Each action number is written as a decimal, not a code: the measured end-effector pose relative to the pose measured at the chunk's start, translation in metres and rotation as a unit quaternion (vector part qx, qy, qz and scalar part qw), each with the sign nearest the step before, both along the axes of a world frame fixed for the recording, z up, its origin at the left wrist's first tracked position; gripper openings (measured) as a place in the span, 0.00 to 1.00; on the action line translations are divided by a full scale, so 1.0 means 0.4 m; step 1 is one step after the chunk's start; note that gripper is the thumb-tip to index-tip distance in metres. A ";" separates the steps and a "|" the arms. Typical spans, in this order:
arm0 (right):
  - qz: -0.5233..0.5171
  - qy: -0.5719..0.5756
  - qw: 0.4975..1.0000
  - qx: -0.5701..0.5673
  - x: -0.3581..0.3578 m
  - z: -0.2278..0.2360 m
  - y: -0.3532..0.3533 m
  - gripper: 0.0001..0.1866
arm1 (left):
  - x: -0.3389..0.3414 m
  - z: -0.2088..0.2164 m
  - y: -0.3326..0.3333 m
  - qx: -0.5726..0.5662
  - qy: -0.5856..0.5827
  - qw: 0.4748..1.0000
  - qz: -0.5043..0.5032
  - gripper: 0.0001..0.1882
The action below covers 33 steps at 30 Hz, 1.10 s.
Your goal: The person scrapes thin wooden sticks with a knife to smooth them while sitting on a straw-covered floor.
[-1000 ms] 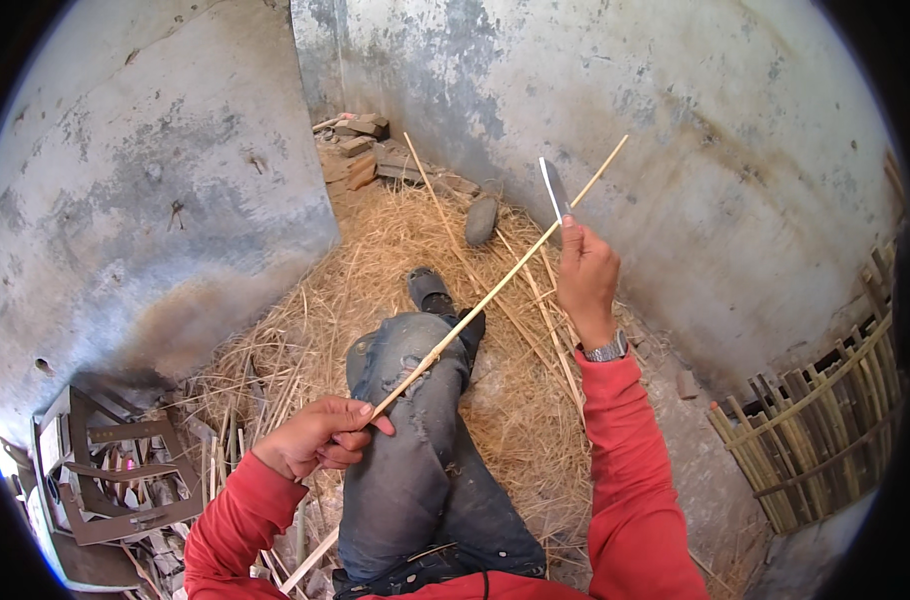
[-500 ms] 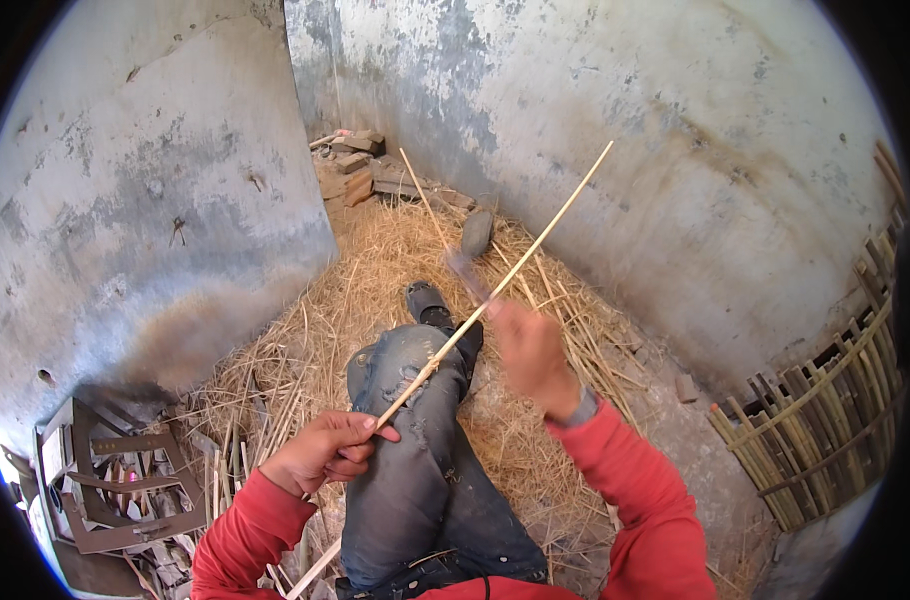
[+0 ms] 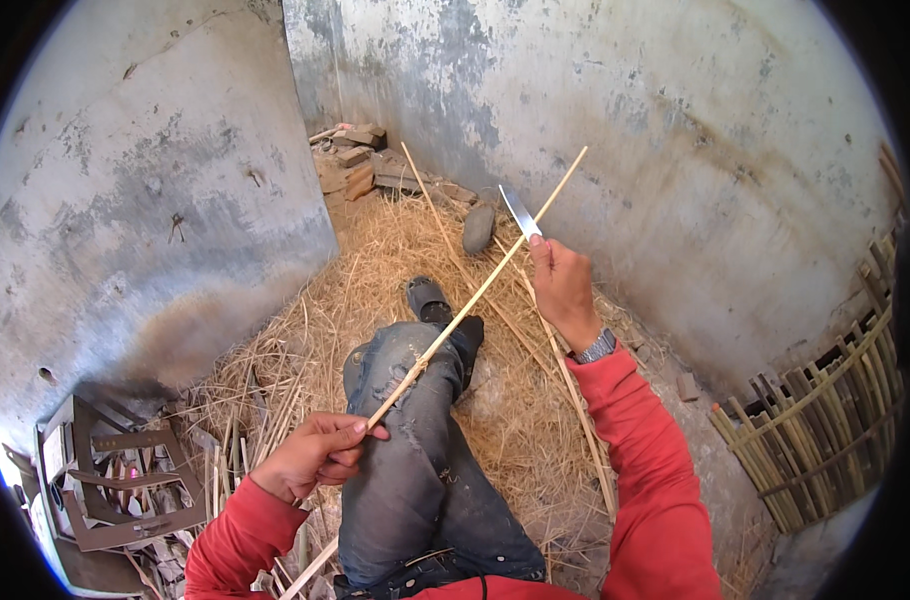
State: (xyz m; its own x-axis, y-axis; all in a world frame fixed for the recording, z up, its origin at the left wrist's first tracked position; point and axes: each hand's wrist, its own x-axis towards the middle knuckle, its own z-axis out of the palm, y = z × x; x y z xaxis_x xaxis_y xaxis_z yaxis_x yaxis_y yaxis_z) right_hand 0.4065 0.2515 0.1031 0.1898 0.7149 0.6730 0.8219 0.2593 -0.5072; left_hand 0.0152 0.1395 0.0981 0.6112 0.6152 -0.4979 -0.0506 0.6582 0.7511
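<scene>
A long, thin pale strip that looks like bamboo slants up to the right across my raised knee. My left hand is closed around it, thumb on top, near my thigh. Toward the strip's far end, my right hand grips a knife. Its bright blade points up and left, lying across the strip and touching it or very near. The knife's handle is hidden in my fist. Beneath the strip, my worn dark jeans show a rough patch at the knee.
Straw and shavings cover the floor, with several loose strips among them. A grey stone and bricks lie by the far walls. A slatted bamboo basket stands right; a broken brown frame lies left.
My right hand and the knife have moved up and away along the strip, toward its far end. The strip's tip has shifted slightly left. My left hand keeps its hold.
</scene>
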 end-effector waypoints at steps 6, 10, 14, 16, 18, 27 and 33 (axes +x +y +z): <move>0.122 0.010 0.991 -0.062 -0.123 0.000 -0.152 0.26 | 0.015 0.000 0.013 0.012 0.013 1.000 0.008 0.15; 0.181 0.008 0.978 -0.102 -0.223 -0.047 -0.229 0.24 | 0.022 -0.015 0.009 -0.009 -0.013 1.000 0.003 0.15; 0.204 0.017 0.978 -0.051 -0.270 -0.077 -0.261 0.24 | 0.017 -0.019 0.008 0.003 -0.024 1.000 -0.005 0.15; 0.209 0.021 0.976 -0.047 -0.263 -0.065 -0.248 0.24 | 0.013 -0.010 0.009 -0.010 -0.024 1.000 -0.002 0.15; 0.193 0.044 0.976 -0.090 -0.224 -0.022 -0.197 0.23 | -0.001 -0.003 0.015 -0.022 -0.020 1.000 0.005 0.15; -0.119 -0.016 0.993 -0.013 0.141 0.125 0.101 0.28 | -0.032 -0.063 0.039 -0.163 -0.141 0.975 -0.047 0.17; 0.064 -0.055 0.995 -0.054 -0.113 0.047 -0.034 0.27 | -0.043 -0.055 0.037 -0.164 -0.137 0.976 -0.034 0.17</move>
